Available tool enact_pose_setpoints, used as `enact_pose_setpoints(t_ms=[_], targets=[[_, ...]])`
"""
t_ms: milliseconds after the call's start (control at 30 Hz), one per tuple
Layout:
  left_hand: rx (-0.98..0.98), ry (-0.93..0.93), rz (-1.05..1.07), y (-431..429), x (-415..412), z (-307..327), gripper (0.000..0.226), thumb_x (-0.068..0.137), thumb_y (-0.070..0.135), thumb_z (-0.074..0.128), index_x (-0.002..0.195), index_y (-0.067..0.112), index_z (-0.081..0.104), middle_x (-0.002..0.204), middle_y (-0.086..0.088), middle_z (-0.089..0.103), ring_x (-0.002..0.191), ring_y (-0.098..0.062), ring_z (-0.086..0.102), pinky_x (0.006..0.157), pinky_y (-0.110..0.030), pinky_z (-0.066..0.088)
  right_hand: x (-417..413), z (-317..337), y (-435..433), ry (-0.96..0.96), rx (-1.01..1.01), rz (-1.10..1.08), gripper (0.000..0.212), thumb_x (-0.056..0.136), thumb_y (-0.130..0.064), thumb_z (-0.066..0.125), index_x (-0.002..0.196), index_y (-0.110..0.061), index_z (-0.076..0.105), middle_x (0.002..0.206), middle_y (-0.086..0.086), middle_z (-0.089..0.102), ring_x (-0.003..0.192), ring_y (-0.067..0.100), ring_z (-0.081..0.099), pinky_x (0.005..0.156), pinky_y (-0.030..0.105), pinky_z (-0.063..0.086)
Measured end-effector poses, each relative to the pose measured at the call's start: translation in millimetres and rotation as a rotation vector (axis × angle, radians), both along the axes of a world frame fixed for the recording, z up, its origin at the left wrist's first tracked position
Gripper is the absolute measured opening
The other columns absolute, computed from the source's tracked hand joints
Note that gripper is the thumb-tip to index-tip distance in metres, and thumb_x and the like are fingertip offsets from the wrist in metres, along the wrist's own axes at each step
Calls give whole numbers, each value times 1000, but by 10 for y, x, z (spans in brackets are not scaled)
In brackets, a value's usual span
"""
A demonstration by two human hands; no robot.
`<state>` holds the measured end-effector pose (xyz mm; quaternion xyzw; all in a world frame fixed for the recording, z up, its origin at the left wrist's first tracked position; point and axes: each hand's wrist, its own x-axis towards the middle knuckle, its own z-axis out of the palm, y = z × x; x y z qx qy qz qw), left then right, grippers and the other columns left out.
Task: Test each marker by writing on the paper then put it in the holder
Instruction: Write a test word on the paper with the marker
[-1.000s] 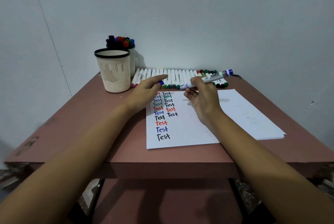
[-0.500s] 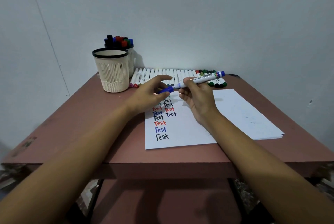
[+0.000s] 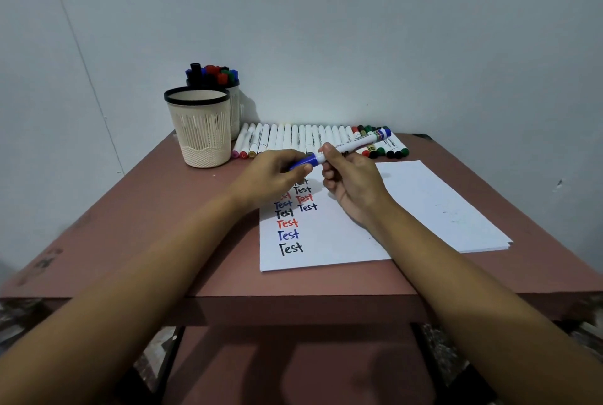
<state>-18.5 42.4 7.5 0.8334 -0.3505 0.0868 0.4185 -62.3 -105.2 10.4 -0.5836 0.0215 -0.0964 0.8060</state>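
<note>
Location: blue marker [image 3: 354, 142] held above paper [image 3: 329, 241], tilted. Right grip [image 3: 354, 181]: curled round white barrel. Left grip [image 3: 277, 176]: pinching blue cap [image 3: 305, 162]. Handling estimate: light, rigid, smooth plastic; hold barrel mid-length, pull cap straight. Holder [image 3: 202, 130]: tabletop [image 3: 146, 208] rear left.

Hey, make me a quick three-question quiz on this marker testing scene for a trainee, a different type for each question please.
1. True or false: the blue marker lies flat on the paper.
2. What does the left hand pinch? A. the blue cap B. a red marker C. a corner of the sheet
3. Fill in: the stored markers stand in the ___ holder (front or rear).

Key: 1 false, the right hand holds it in the air. 2 A. 3 rear, so the rear holder.
</note>
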Motion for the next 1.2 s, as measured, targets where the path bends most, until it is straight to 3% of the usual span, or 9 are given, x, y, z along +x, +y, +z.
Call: enact_pose_setpoints(t_ms=[233,333,400,733,900,967,1067,1100,1200], targets=[[-80,115,-61,-38,11,-15,33,93,31,51,88,-1,60,59,-2,41,51,-12,34,51,-26,30,26,-21,-23,10,54,47,16,94,-18,57,83,-6,60,57,-2,46,46,4,44,45,14,40],[-182,261,-133,-38,7,-5,28,97,20,49,84,-2,59,52,8,38,47,-8,32,47,-20,30,35,-28,-22,9,48,53,14,94,-18,57,87,-5,60,57,-2,46,46,3,44,45,14,40],[-240,328,-148,-47,-6,5,23,97,16,48,85,1,61,55,4,38,46,-6,33,46,-16,32,34,-22,-21,7,43,48,14,94,-18,58,88,-5,60,56,-2,47,47,3,45,46,14,40],[-535,533,-56,-39,75,60,2,87,10,61,89,9,62,63,3,59,58,-8,55,56,-18,46,3,50,-1,-18,66,-9,9,91,-18,63,84,-13,66,63,-4,58,57,7,52,48,17,41],[-894,644,-27,65,99,233,3,88,7,60,87,10,59,63,3,65,71,-15,61,63,-23,53,8,92,-67,51,181,-138,16,93,-32,59,87,-17,62,75,0,58,71,14,58,67,26,49],[-950,611,14,139,127,325,4,86,8,63,88,11,60,75,-1,71,76,-16,67,76,-30,55,14,82,-78,52,66,-219,19,97,-32,52,97,-15,61,81,3,59,81,17,59,72,28,47],[-842,390,109,235,153,510,5,86,8,64,90,8,60,84,-5,69,80,-18,68,76,-31,55,10,12,-49,-39,-321,-319,25,99,-25,47,94,-4,61,83,15,56,83,25,54,79,30,41],[-783,299,146,260,165,587,5,86,8,63,91,8,60,85,-6,67,81,-18,68,75,-29,56,4,-22,-34,-84,-454,-300,23,99,-24,47,95,-7,62,84,10,56,84,20,53,82,28,39],[-626,78,247,374,186,863,7,86,10,65,90,12,60,86,-4,65,85,-19,66,71,-25,56,5,-113,3,-84,-879,-185,31,99,-25,47,122,-13,62,117,0,60,110,12,53,92,19,34]])
